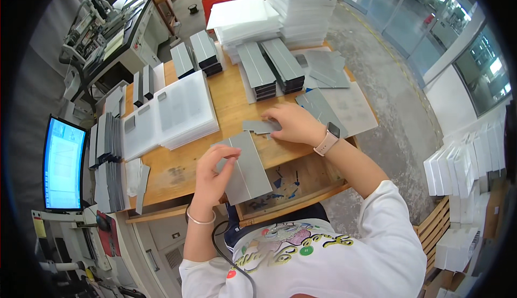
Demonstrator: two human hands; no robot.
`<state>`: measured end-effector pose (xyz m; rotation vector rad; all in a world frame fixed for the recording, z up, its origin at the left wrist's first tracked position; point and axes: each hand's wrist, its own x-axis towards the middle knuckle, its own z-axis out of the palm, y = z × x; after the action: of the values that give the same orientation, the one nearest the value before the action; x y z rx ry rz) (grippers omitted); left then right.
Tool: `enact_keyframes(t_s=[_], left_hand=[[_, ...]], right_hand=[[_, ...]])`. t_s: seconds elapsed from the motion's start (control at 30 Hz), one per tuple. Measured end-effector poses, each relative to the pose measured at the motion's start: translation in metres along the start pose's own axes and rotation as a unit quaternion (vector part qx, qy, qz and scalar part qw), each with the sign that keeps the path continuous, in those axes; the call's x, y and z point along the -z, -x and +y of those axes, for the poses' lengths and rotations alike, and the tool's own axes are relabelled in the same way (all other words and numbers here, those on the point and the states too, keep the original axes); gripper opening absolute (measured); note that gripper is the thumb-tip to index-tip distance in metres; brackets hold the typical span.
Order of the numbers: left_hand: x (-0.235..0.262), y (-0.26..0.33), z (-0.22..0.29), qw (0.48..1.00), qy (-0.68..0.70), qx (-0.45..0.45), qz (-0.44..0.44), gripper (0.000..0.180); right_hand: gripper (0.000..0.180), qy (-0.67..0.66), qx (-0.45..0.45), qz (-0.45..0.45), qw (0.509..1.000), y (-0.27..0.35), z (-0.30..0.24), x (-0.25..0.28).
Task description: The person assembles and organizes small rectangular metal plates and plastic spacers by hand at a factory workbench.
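Looking down from head height, a wooden surface [231, 109] fills the middle of the view, crowded with stock. At its far edge rise tall stacks of white sheets [301, 7]. On the person's left lies a broad pile of clear plastic sleeves [177, 112], and behind it stand several short stacks of grey cards [269, 66].

Nearer the person, a flat grey panel [247, 169] lies on the surface, its near end hanging over the front edge. The left hand [215, 171] curls over its left side, fingers closed on the panel's edge. It looks thin, light and fairly stiff, probably smooth enough to slide, so an edge pinch with the thumb beneath seems the safest hold; bending it sharply could crease it.

Just beyond, a small grey piece [258, 127] lies flat. The right hand [293, 124], with a pale wristwatch [329, 136], presses on it with spread fingers, flat rather than closed around it.
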<state>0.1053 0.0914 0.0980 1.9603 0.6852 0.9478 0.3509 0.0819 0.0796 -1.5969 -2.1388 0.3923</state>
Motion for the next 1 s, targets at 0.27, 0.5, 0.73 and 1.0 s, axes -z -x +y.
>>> enact_keyframes(t_s=[0.27,0.5,0.73,1.0], left_hand=[[0.017,0.003,-0.021,0.979,0.15,0.103,0.095,0.014],[0.029,0.002,-0.021,0.981,0.158,0.099,0.054,0.015],[0.022,-0.012,-0.018,0.979,0.165,0.117,0.005,0.015],[-0.021,-0.051,-0.003,0.84,0.422,0.34,-0.019,0.025]], right_hand=[[0.031,0.02,-0.01,-0.003,1.0,-0.014,0.006,-0.004],[0.026,0.009,-0.048,-0.021,0.999,-0.021,0.005,-0.004],[0.028,-0.055,-0.085,-0.022,0.995,-0.019,0.011,0.004],[0.03,-0.436,-0.204,0.01,0.877,-0.001,-0.013,0.01]])
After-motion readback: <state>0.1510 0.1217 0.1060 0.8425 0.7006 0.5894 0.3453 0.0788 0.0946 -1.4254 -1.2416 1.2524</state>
